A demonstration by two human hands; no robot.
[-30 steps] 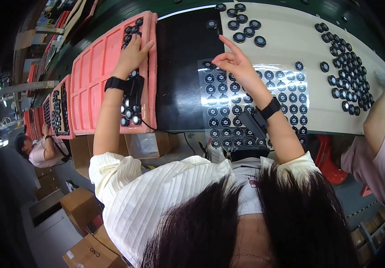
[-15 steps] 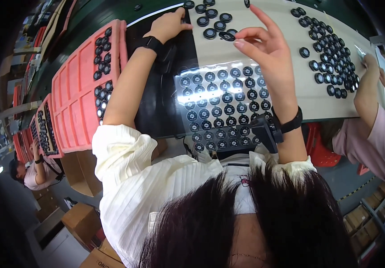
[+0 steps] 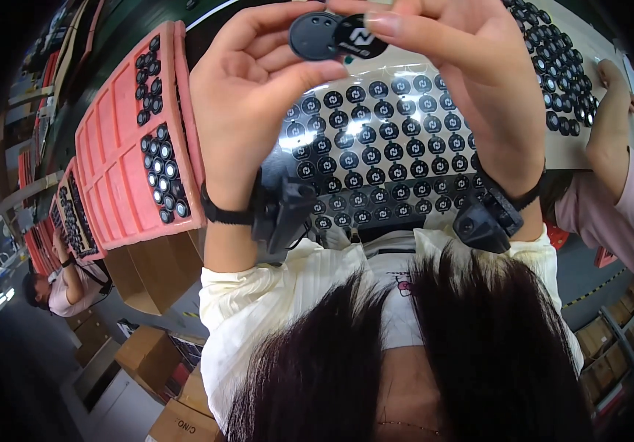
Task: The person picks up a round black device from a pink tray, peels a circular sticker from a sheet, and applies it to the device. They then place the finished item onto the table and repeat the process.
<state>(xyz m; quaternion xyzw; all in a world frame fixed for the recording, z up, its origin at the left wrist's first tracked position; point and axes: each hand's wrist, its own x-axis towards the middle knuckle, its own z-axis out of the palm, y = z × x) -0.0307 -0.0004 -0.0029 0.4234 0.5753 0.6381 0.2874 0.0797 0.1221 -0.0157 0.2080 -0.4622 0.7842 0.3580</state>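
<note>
Close together at the top of the view, both my hands are raised over the worktable. Between the thumb and fingers of my left hand [image 3: 240, 92] is a dark round plastic disc [image 3: 312, 35] with small holes in its face. My right hand [image 3: 483, 66] pinches a round black sticker [image 3: 355, 41] with a white mark. The sticker overlaps the disc's right edge; whether it is pressed on I cannot tell. Below my hands lies a clear sheet [image 3: 371, 156] bearing rows of matching round black stickers.
To the left stands a pink foam tray [image 3: 114, 158] with black round parts in some compartments. Many more round parts [image 3: 553, 66] lie at the right, beside a co-worker's arm [image 3: 606, 121]. Another person [image 3: 67, 276] is at far left. Cardboard boxes [image 3: 148, 350] sit below.
My left hand has come back from the far round parts, bringing a disc over to the right hand. The sticker in my right hand now meets that disc.
</note>
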